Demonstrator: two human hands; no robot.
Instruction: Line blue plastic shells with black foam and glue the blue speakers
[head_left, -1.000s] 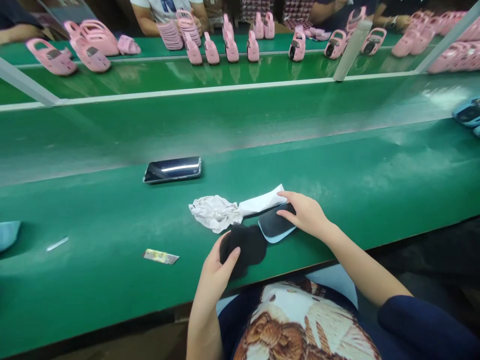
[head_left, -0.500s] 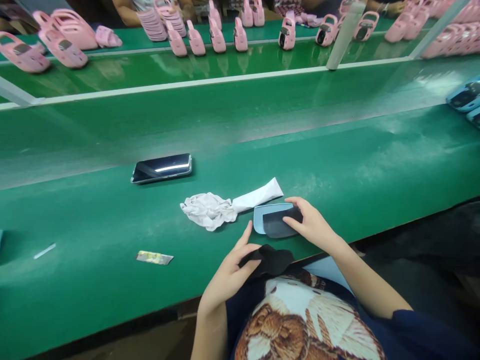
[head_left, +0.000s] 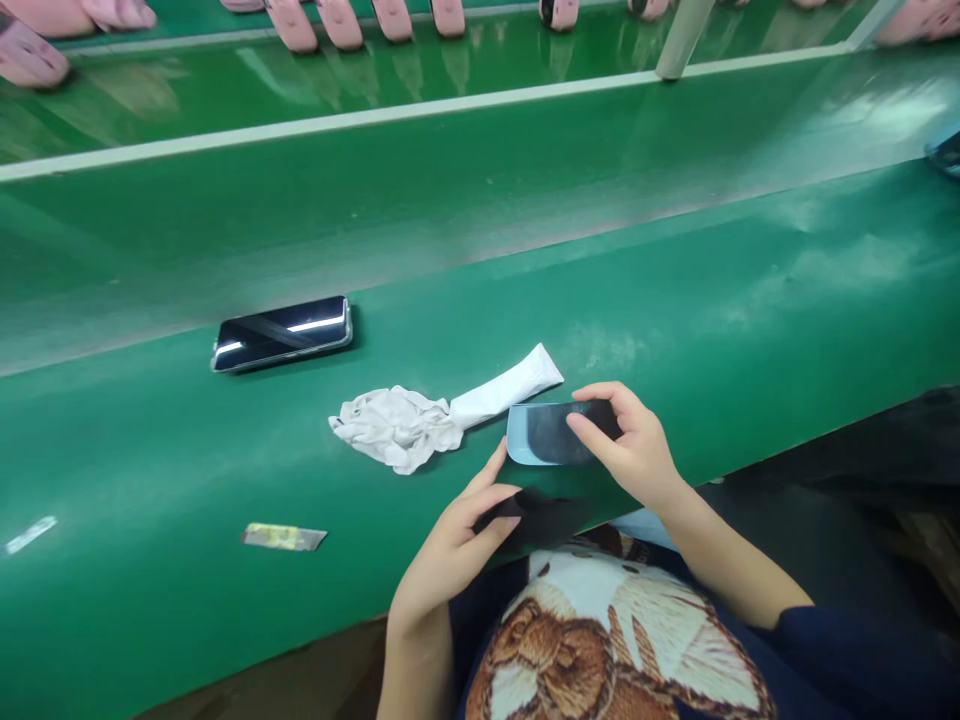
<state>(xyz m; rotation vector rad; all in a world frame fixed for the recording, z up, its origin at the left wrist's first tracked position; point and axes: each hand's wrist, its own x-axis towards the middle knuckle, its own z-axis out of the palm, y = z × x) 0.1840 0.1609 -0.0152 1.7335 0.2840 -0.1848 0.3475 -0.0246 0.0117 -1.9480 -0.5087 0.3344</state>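
Note:
My right hand (head_left: 630, 440) pinches a thin black rounded piece (head_left: 559, 435) between thumb and fingers. That piece lies over a light blue rounded piece (head_left: 523, 447), whose left end shows past it. Lower down, my left hand (head_left: 465, 535) holds more thin black pieces (head_left: 544, 515) between thumb and fingers, close to my body. Its index finger stretches up to the blue piece's lower left corner. Just behind my hands lies a white tube (head_left: 506, 388), its left end against a crumpled white cloth (head_left: 397, 428).
A phone (head_left: 283, 335) lies farther back on the green table (head_left: 712, 320). Toward the front left are a small yellow-and-silver strip (head_left: 283, 537) and a clear strip (head_left: 31, 534). Pink shell-like parts (head_left: 341, 22) line the raised shelf, behind a pale post (head_left: 684, 40).
The black piece in my right hand has shifted up and right over the blue piece, lining up more with its edges. My view has tipped downward. My left hand keeps its hold.

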